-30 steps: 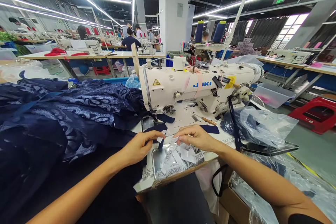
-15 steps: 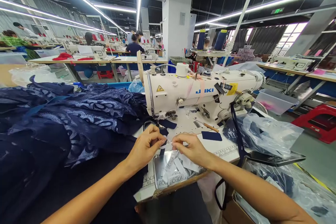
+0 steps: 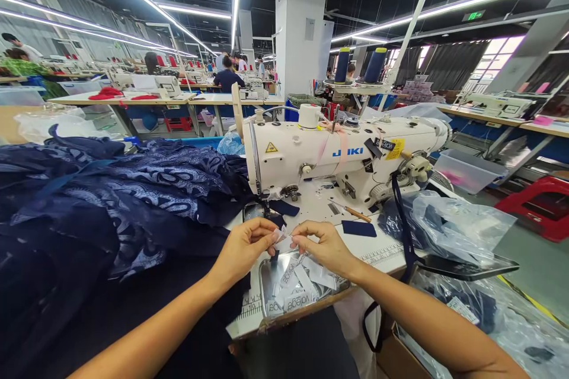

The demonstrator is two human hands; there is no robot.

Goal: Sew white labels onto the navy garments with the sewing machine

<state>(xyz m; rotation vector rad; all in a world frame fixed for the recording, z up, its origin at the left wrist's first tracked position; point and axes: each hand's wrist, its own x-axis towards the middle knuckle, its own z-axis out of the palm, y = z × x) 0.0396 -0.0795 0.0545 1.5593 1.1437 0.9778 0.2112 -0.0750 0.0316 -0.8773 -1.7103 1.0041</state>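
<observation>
Labels (image 3: 306, 287), white with dark lettering that reads "valege" on some, lie in a loose heap inside a shallow metal tray (image 3: 262, 291) on the near side of the sewing machine (image 3: 306, 148). Just above the far part of the tray, in front of the machine's needle end, the left hand (image 3: 245, 249) and the right hand (image 3: 323, 246) face one another, near but apart, with a small white label (image 3: 283, 241) between them. Thumb and forefinger of the left hand are pinched on its left side; those of the right hand are pinched at its right edge. The label appears folded or bent, and its print is too small to read.

Left of the sewing machine spreads a large mound of navy fabric (image 3: 146, 201) with a pale paisley pattern on part of it. Small dark pieces lie under the machine's needle end, partly hidden by the left hand. Under the machine's arm, toward its right end, rests a tool with a wooden handle (image 3: 358, 214), and nearer than that lies a flat navy patch (image 3: 358, 228).

Right of the machine sits a clear plastic bag (image 3: 462, 219) with dark contents; farther right stand a translucent bin (image 3: 469, 170) and a red stool (image 3: 536, 207). Behind the machine rise two dark thread cones (image 3: 342, 65), and well beyond its left end a person in a dark top (image 3: 228, 78) faces away.
</observation>
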